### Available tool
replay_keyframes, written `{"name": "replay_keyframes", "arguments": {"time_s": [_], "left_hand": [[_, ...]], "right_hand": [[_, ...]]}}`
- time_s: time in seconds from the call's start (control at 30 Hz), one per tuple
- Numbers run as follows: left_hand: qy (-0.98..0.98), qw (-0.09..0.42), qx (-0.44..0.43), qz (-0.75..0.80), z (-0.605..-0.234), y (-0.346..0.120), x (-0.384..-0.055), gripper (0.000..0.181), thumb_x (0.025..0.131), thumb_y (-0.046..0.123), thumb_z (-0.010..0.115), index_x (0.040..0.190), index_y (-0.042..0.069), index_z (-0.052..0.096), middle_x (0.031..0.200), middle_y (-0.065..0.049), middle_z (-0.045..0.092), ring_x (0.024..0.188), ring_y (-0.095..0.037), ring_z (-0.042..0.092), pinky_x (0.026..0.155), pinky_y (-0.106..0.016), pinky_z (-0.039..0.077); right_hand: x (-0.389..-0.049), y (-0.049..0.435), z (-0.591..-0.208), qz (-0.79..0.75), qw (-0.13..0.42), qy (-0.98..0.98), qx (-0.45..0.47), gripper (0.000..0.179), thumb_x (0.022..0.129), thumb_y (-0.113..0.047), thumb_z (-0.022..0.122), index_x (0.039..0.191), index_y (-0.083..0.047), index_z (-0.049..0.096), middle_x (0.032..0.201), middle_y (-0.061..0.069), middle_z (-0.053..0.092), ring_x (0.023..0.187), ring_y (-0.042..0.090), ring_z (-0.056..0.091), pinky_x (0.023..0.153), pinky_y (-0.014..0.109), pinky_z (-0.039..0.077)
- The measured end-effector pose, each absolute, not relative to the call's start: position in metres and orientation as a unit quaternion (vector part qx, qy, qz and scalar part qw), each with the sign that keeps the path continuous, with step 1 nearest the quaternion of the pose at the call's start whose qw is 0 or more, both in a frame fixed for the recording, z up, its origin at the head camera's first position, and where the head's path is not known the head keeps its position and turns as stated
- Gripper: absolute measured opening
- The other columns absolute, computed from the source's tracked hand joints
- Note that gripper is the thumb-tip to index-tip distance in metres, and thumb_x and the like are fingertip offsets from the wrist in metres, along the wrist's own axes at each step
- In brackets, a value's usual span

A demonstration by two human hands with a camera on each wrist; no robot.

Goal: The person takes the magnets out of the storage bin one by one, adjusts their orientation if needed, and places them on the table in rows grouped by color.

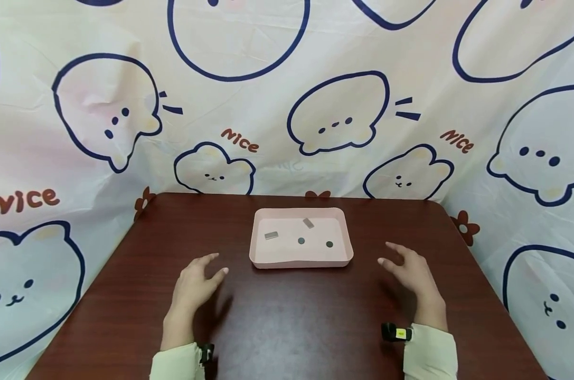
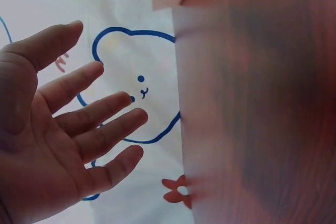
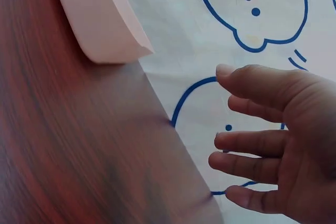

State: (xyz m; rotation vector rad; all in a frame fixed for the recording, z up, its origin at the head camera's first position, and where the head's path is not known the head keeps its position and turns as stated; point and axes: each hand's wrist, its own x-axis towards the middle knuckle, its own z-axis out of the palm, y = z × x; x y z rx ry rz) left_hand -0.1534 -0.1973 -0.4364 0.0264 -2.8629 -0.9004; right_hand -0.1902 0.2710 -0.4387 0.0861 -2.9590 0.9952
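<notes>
A shallow pale pink tray (image 1: 287, 255) lies near the far side of the dark wooden table. Inside it are two small grey rectangular pieces, one at the left (image 1: 271, 235) and one toward the back (image 1: 308, 223), and two small dark round discs, one in the middle (image 1: 301, 240) and one at the right (image 1: 329, 244). My left hand (image 1: 195, 285) hovers left of the tray, fingers spread and holding nothing. On the other side, my right hand (image 1: 412, 272) is held above the table, fingers loosely extended, apart from the tray. Both palms show bare in the wrist views.
The brown table (image 1: 287, 322) reaches back to a white cloth (image 1: 272, 105) printed with blue cartoon outlines, which also hangs at both sides. Black wrist devices (image 1: 395, 332) sit at the cuffs of the light sleeves (image 1: 430, 351).
</notes>
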Motion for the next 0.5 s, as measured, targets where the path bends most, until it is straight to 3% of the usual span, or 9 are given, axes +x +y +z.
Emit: {"name": "replay_keyframes", "arguments": {"time_s": [0.17,0.5], "left_hand": [[-0.934,0.076,0.004,-0.349,-0.436,-0.186,-0.159,0.048,0.086,0.027,0.065,0.127,0.004,0.055,0.125,-0.021,0.054,0.116,-0.04,0.046,0.091,-0.053,0.035],[-0.905,0.036,0.001,-0.425,-0.44,-0.166,-0.174,0.052,0.085,0.026,0.067,0.132,0.007,0.052,0.128,-0.019,0.052,0.114,-0.037,0.05,0.09,-0.05,0.038]], "right_hand": [[-0.199,0.262,-0.439,0.347,0.0,-0.937,0.043,0.064,0.088,-0.045,0.06,0.137,-0.005,0.046,0.132,0.025,0.046,0.118,0.042,0.042,0.091,0.059,0.033],[-0.219,0.238,-0.434,0.431,-0.003,-0.901,0.052,0.063,0.085,-0.04,0.066,0.137,-0.011,0.046,0.131,0.02,0.049,0.116,0.035,0.048,0.09,0.051,0.04]]}}
